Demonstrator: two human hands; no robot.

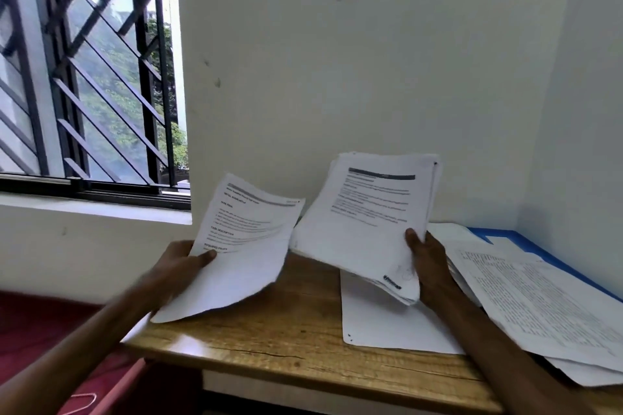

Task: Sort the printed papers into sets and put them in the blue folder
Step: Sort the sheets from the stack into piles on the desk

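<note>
The papers are split: the left hand [178,266] pinches one sheet [236,246] and the right hand [428,266] grips a thick stack [367,222], both held above the table [286,340]. Another sheet [387,323] lies flat below the stack, and a loose pile [539,307] rests on the blue folder [505,234] at the right. Sorting looks about midway, with the stack left to divide and nothing tidily filed.

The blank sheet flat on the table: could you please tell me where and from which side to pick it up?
Probably the near left corner of the blank sheet, coming from the front left. It lies flat, so an edge must be peeled up; bare table adjoins that corner, while the far end hides behind the stack in the right hand, whose forearm crosses the right side.
</note>
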